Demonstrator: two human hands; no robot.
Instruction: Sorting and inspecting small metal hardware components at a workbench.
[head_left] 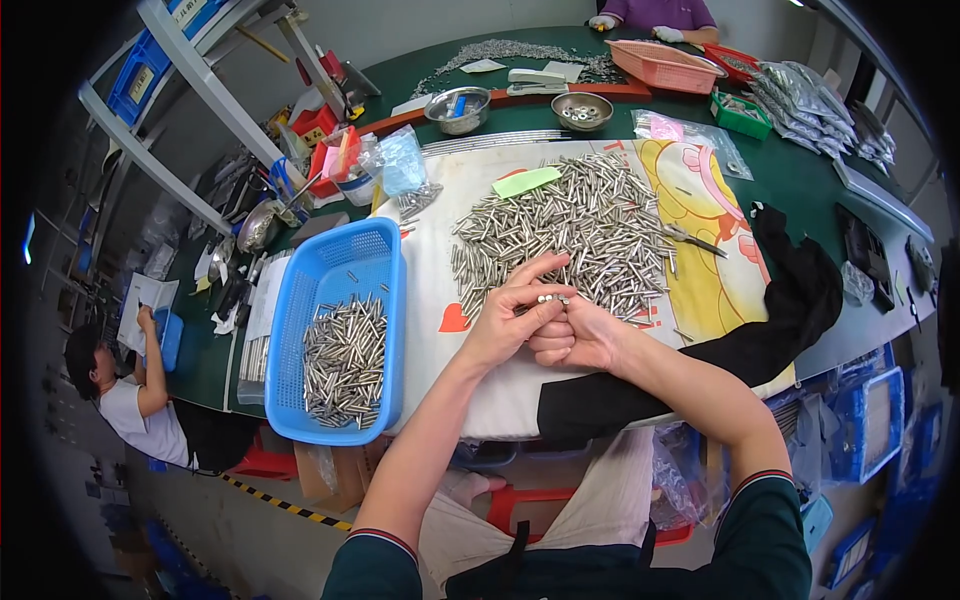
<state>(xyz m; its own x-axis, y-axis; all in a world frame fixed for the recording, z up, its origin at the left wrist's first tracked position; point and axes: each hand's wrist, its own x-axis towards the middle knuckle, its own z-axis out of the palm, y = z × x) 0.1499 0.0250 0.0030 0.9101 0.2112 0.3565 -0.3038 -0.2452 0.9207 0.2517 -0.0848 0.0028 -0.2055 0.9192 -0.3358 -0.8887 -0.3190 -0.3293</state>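
Observation:
My left hand (pixel 505 318) and my right hand (pixel 590 335) meet at the near edge of a wide heap of small metal pins (pixel 575 215). A few metal pins (pixel 553 298) show their round ends between the fingers of both hands. My left thumb and fingers pinch at them, while my right fingers are curled closed around them. How many pins the right fist hides I cannot tell. A light green slip (pixel 526 182) lies on top of the heap. Left of my hands stands a blue plastic basket (pixel 395 335) with more such pins inside.
Metal tweezers or pliers (pixel 697 241) lie at the heap's right edge. A black cloth (pixel 800 290) crosses the patterned mat. Two metal bowls, one the left bowl (pixel 459 122), stand behind. Two other people sit at the far side and far left; a pink basket (pixel 660 65) is at the back.

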